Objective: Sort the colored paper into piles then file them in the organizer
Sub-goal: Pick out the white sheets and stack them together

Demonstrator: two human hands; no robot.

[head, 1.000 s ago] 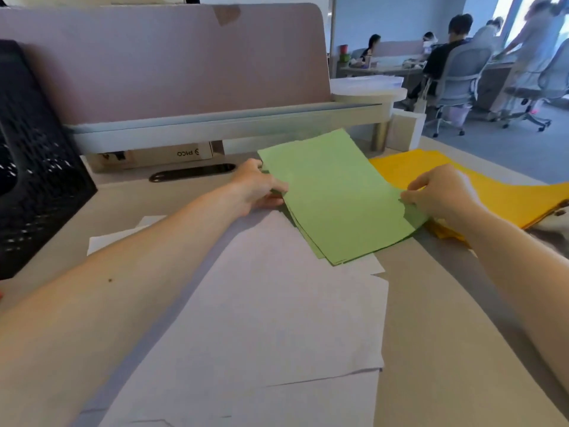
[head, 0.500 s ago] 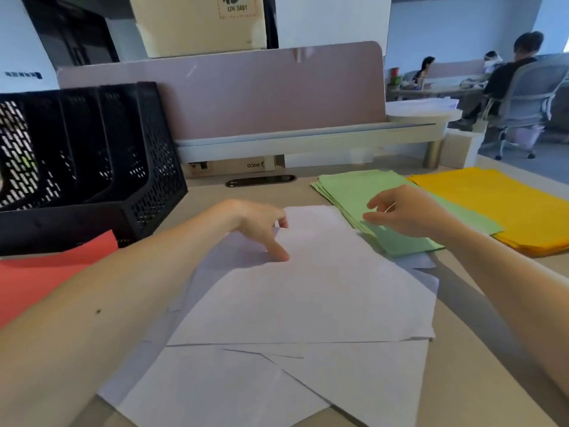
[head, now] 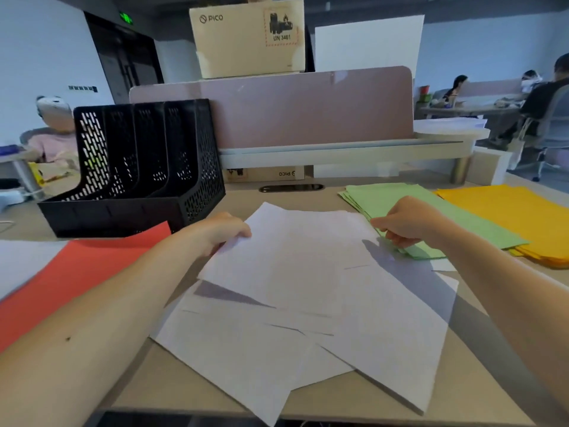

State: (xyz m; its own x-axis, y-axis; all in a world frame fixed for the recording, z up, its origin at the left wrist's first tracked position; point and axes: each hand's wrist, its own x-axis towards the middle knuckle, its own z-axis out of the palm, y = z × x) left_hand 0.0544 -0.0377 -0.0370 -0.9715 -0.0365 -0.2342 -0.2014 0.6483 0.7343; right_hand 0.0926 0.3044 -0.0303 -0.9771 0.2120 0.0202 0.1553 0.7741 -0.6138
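Observation:
Several loose white sheets [head: 308, 318] lie fanned out on the desk in front of me. My left hand [head: 220, 231] grips the left edge of the top white sheet [head: 292, 257], which is lifted slightly. My right hand [head: 406, 221] pinches that sheet's right corner, over the edge of the green pile [head: 462, 217]. A yellow-orange pile [head: 520, 217] lies to the right of the green one. Red paper [head: 70, 275] lies at the left. The black mesh organizer [head: 138, 167] stands at the back left, its slots showing no paper.
A pink desk divider [head: 308, 109] with a shelf rail runs behind the papers, with a cardboard box [head: 249, 38] on top. The desk's front edge is close below the white sheets. People sit at desks far left and far right.
Both hands let go of the green pile, which now lies flat on the desk, and moved left onto the white sheets. They have taken hold of the top white sheet. My view swung left.

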